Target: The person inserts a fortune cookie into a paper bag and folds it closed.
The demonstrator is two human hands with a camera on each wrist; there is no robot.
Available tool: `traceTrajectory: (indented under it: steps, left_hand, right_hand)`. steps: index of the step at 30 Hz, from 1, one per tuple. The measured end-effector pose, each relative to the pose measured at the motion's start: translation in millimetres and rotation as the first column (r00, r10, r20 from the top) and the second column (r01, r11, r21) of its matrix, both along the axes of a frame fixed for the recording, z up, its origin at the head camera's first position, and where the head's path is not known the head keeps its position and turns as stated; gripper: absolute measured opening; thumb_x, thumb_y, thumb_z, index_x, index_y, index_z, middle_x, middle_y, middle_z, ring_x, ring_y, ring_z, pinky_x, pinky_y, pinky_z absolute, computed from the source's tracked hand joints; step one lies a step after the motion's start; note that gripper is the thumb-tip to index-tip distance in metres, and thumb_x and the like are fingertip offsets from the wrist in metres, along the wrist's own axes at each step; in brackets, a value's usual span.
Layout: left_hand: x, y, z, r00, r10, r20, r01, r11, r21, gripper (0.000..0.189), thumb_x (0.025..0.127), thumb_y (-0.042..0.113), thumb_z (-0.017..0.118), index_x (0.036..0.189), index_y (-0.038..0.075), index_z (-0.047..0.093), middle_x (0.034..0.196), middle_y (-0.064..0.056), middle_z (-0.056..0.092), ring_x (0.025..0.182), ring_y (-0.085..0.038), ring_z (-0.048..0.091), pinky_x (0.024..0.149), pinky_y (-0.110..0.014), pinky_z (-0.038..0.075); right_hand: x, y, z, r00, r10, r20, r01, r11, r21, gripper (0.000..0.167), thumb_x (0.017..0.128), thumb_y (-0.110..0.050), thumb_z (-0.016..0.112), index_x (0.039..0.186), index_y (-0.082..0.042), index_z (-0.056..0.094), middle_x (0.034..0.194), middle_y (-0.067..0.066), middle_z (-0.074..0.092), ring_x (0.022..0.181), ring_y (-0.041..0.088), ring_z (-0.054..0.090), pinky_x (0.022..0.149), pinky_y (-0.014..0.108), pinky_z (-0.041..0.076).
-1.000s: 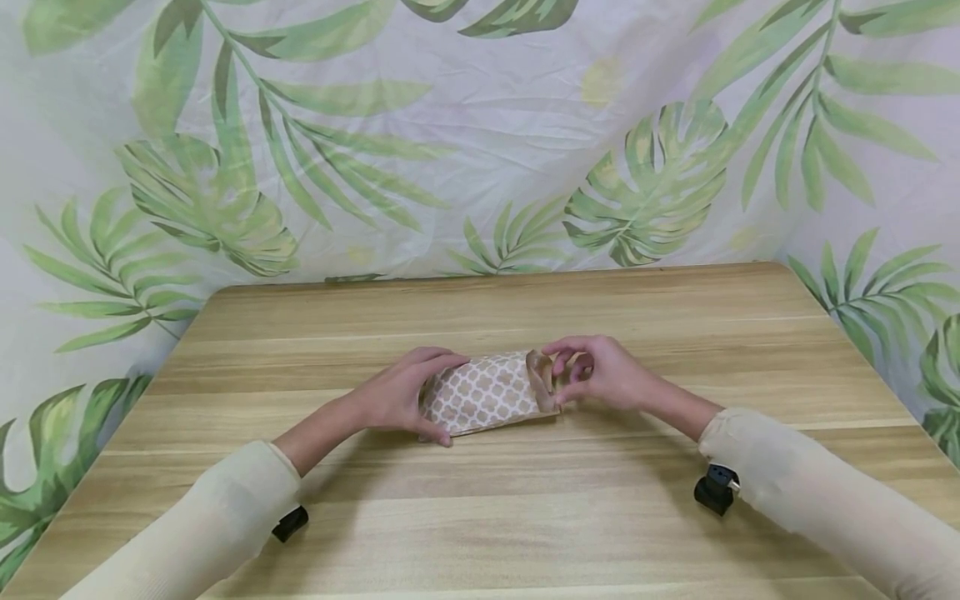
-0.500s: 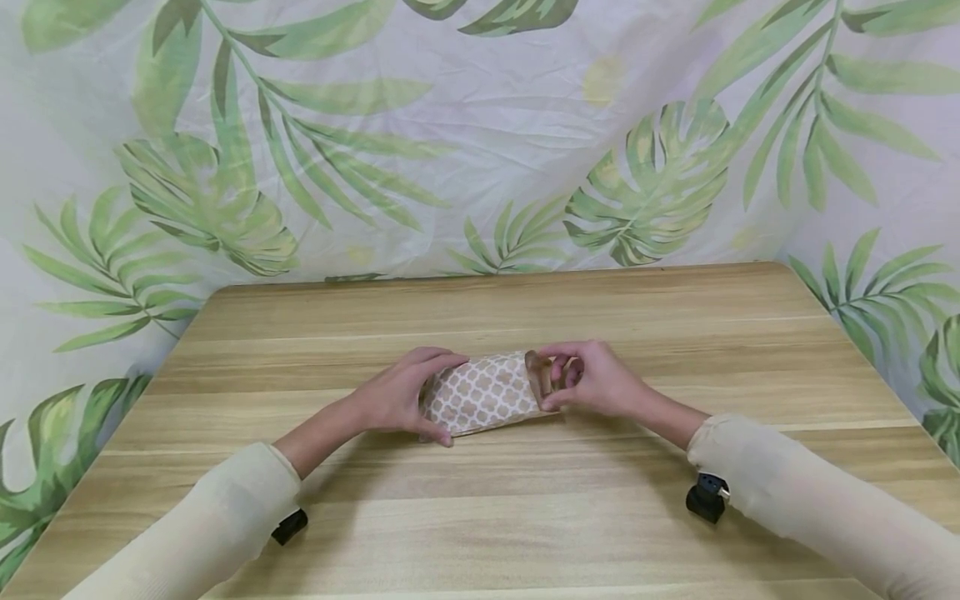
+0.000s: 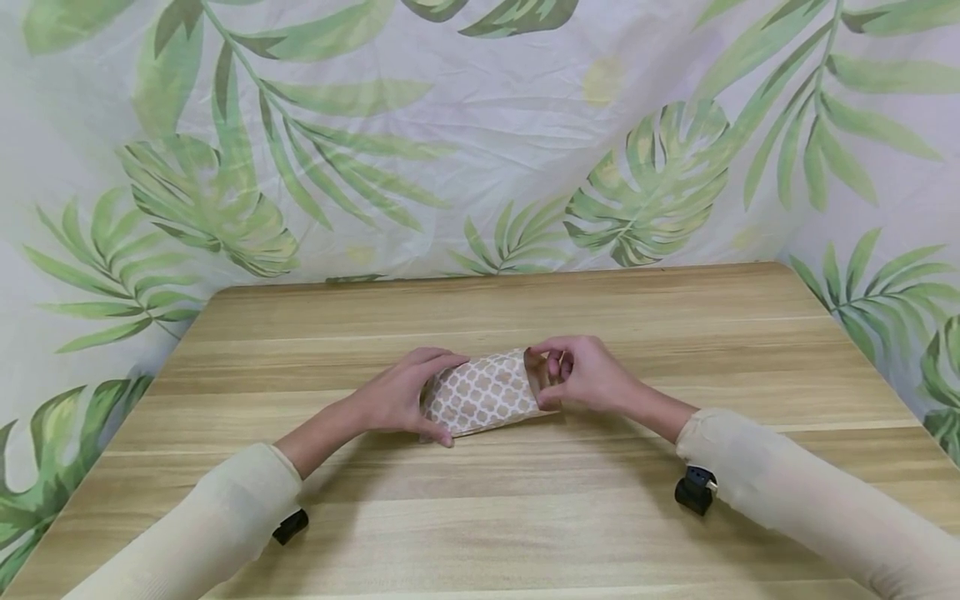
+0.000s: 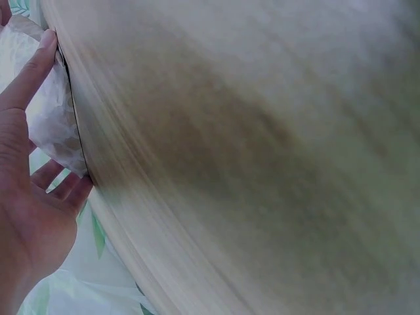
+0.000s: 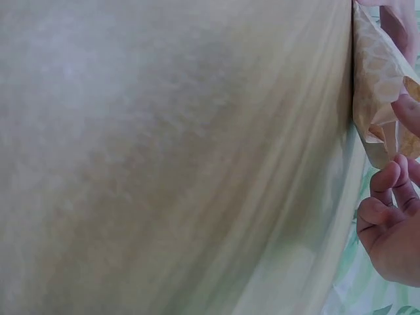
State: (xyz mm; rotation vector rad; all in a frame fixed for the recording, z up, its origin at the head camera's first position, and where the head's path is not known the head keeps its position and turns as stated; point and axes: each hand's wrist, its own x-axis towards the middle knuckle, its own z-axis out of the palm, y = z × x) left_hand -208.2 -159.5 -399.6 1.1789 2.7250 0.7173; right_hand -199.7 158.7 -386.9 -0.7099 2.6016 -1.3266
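A brown paper bag (image 3: 483, 390) with a white lattice print lies on its side at mid-table, its mouth gaping to the right. My left hand (image 3: 401, 390) holds the bag's left end, thumb on the near side and fingers on the far side. In the left wrist view, thumb and fingers span the crinkled bag (image 4: 56, 121). At the mouth, my right hand (image 3: 596, 377) has forefinger and thumb at opposite sides of the rim, the other fingers curled. The right wrist view shows that hand (image 5: 397, 226) right at the bag's creased lip (image 5: 390, 134). The bag's inside is mostly hidden.
The wooden table (image 3: 525, 517) extends around the bag on all sides. Behind it hangs a leaf-printed cloth (image 3: 495, 150). Black wrist devices (image 3: 696, 490) hang below both pale sleeves (image 3: 787, 492).
The right hand has moved slightly left, its thumb and forefinger coming onto the bag's mouth, which looks wider and less folded. The left hand has stayed in place.
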Motion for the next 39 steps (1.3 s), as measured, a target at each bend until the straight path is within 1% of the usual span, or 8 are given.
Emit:
traceTrajectory:
  steps: [5, 14, 22, 25, 29, 32, 35, 39]
  left_hand:
    - [-0.4, 0.2, 0.4, 1.000, 0.000, -0.001, 0.000, 1.000, -0.002, 0.108, 0.060, 0.047, 0.100, 0.149, 0.008, 0.053, 0.147, -0.016, 0.055, 0.139, -0.038, 0.047, 0.109, -0.058, 0.045]
    - [-0.4, -0.3, -0.3, 1.000, -0.006, -0.006, 0.006, 1.000, -0.002, 0.108, 0.060, 0.048, 0.100, 0.149, 0.008, 0.053, 0.147, -0.016, 0.055, 0.138, -0.037, 0.047, 0.109, -0.058, 0.045]
    - [-0.6, -0.9, -2.0, 1.000, -0.008, -0.007, 0.008, 1.000, 0.004, 0.108, 0.060, 0.048, 0.100, 0.149, 0.008, 0.053, 0.147, -0.016, 0.055, 0.138, -0.037, 0.047, 0.108, -0.058, 0.046]
    - [-0.6, -1.3, -2.5, 1.000, -0.007, -0.006, 0.007, 1.000, 0.005, 0.108, 0.060, 0.049, 0.100, 0.149, 0.009, 0.053, 0.147, -0.015, 0.054, 0.138, -0.037, 0.047, 0.109, -0.058, 0.045]
    - [-0.1, -1.9, -2.9, 1.000, -0.005, -0.006, 0.005, 1.000, 0.005, 0.109, 0.061, 0.049, 0.099, 0.150, 0.008, 0.052, 0.147, -0.015, 0.054, 0.138, -0.036, 0.047, 0.109, -0.058, 0.045]
    - [0.0, -1.6, -2.8, 1.000, -0.004, -0.004, 0.004, 1.000, 0.005, 0.109, 0.061, 0.049, 0.099, 0.150, 0.008, 0.052, 0.147, -0.015, 0.054, 0.137, -0.036, 0.047, 0.109, -0.057, 0.045]
    - [-0.3, -1.1, -2.6, 1.000, -0.006, -0.005, 0.006, 1.000, 0.005, 0.109, 0.061, 0.050, 0.099, 0.150, 0.008, 0.052, 0.146, -0.014, 0.055, 0.137, -0.035, 0.047, 0.109, -0.057, 0.045]
    - [-0.5, -0.8, -1.9, 1.000, -0.009, -0.021, 0.009, 1.000, -0.001, 0.109, 0.061, 0.052, 0.098, 0.149, 0.008, 0.053, 0.145, -0.014, 0.056, 0.136, -0.035, 0.049, 0.110, -0.056, 0.045]
  right_hand:
    - [0.0, 0.0, 2.8, 1.000, 0.013, -0.001, -0.013, 1.000, 0.006, 0.060, 0.070, -0.002, 0.094, 0.123, 0.008, 0.069, 0.080, 0.006, 0.062, 0.065, 0.014, 0.051, 0.058, 0.021, 0.043]
    - [-0.4, 0.8, 3.9, 0.999, 0.048, -0.021, -0.048, 0.999, -0.008, 0.061, 0.070, -0.003, 0.095, 0.122, 0.010, 0.068, 0.079, 0.006, 0.062, 0.065, 0.013, 0.051, 0.058, 0.021, 0.044]
    - [-0.4, 0.2, -3.6, 0.998, 0.033, 0.058, -0.028, 0.996, -0.081, 0.060, 0.071, 0.005, 0.090, 0.125, 0.012, 0.065, 0.077, 0.008, 0.060, 0.064, 0.013, 0.052, 0.058, 0.020, 0.044]
    - [-0.5, -2.2, -5.7, 0.999, 0.026, 0.035, -0.023, 0.997, -0.078, 0.056, 0.072, 0.007, 0.086, 0.124, 0.011, 0.067, 0.075, 0.007, 0.060, 0.064, 0.012, 0.052, 0.059, 0.020, 0.045]
    - [-1.8, -7.1, -6.6, 1.000, 0.030, -0.003, -0.030, 0.998, -0.058, 0.050, 0.072, 0.011, 0.077, 0.121, 0.010, 0.069, 0.073, 0.004, 0.059, 0.065, 0.011, 0.052, 0.061, 0.020, 0.045]
    - [-2.4, -9.3, -5.1, 0.999, 0.029, -0.022, -0.030, 0.999, -0.045, 0.048, 0.071, 0.011, 0.074, 0.119, 0.009, 0.070, 0.071, 0.003, 0.058, 0.065, 0.011, 0.051, 0.062, 0.020, 0.044]
    - [-1.9, -8.0, -3.6, 0.999, 0.030, -0.022, -0.030, 0.999, -0.034, 0.050, 0.072, 0.010, 0.076, 0.121, 0.010, 0.070, 0.070, 0.002, 0.058, 0.064, 0.010, 0.051, 0.061, 0.020, 0.045]
    - [-0.7, -2.1, -3.1, 0.999, 0.037, 0.003, -0.037, 0.998, -0.041, 0.057, 0.074, 0.006, 0.085, 0.127, 0.012, 0.066, 0.073, 0.003, 0.061, 0.064, 0.011, 0.054, 0.059, 0.021, 0.048]
